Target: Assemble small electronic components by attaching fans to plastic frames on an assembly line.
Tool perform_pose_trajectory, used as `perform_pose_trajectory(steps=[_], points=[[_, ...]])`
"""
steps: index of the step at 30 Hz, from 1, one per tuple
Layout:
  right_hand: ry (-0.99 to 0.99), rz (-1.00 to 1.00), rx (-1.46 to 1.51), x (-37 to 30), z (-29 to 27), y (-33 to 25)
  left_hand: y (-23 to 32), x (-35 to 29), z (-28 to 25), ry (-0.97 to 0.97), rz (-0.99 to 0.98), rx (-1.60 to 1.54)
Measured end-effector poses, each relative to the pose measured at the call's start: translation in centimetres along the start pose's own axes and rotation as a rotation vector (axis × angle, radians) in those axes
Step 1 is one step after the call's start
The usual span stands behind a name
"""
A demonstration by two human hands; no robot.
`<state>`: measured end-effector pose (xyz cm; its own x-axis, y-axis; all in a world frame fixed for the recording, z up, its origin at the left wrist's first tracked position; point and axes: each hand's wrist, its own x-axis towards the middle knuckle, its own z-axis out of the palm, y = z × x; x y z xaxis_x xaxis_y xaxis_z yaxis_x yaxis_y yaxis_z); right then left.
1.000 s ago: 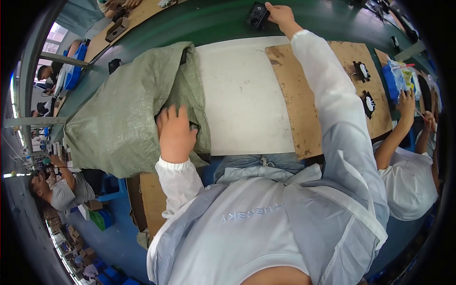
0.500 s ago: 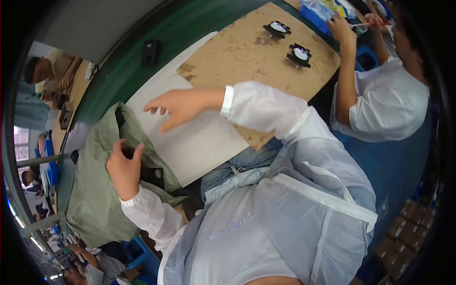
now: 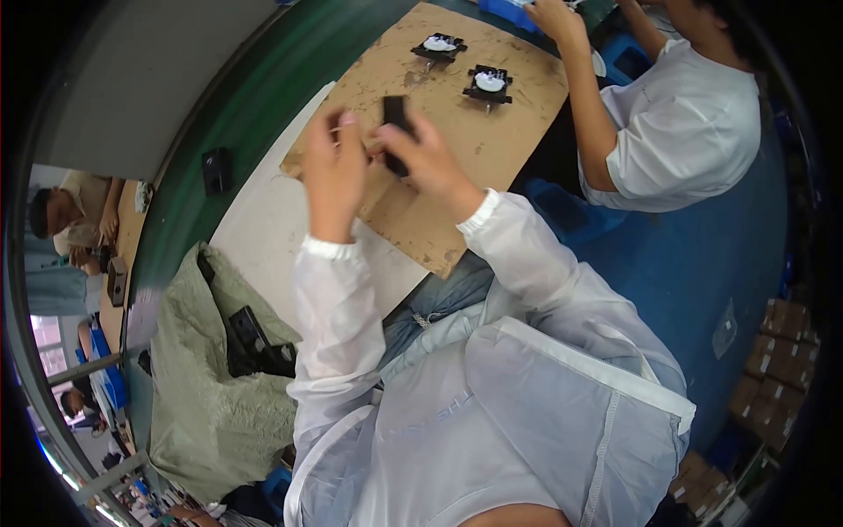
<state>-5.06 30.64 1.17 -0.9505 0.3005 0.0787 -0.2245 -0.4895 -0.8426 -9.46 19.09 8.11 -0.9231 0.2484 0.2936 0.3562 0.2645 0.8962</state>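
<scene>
Above the cardboard sheet [image 3: 406,66], my right hand [image 3: 435,167] is closed round a flat, black rectangular part [image 3: 394,111], which points away from me. My left hand [image 3: 334,176] is close beside it on the left. Its fingers are bent together at the tips, and whatever they hold is too small or blurred to name. Two black parts with white round discs, one farther off [image 3: 441,43] and one nearer [image 3: 488,82], sit on the cardboard beyond my hands.
A green woven sack [image 3: 189,378] gapes at my left, with black parts [image 3: 248,329] inside. On the green tabletop [image 3: 250,105] stands a small black box [image 3: 216,170]. A co-worker in white [image 3: 676,132] sits at the right; stacked brown cartons [image 3: 777,360] are farther right.
Both hands have come together over the cardboard; the left moved away from the sack's mouth. A black part now shows in my right hand, which was spread before. The view has shifted.
</scene>
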Motion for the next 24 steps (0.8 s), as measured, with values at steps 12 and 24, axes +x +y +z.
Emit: perform_pose_trajectory(steps=[12, 24], points=[[0.242, -0.391, 0.150, -6.9, -9.9, -5.7, -5.2, 0.8, 19.4, -0.233, 0.207, 0.515], [0.087, -0.172, 0.061, -6.6, -9.4, -7.7, -0.6, 2.0, 7.4, 0.372, 0.739, 0.282]])
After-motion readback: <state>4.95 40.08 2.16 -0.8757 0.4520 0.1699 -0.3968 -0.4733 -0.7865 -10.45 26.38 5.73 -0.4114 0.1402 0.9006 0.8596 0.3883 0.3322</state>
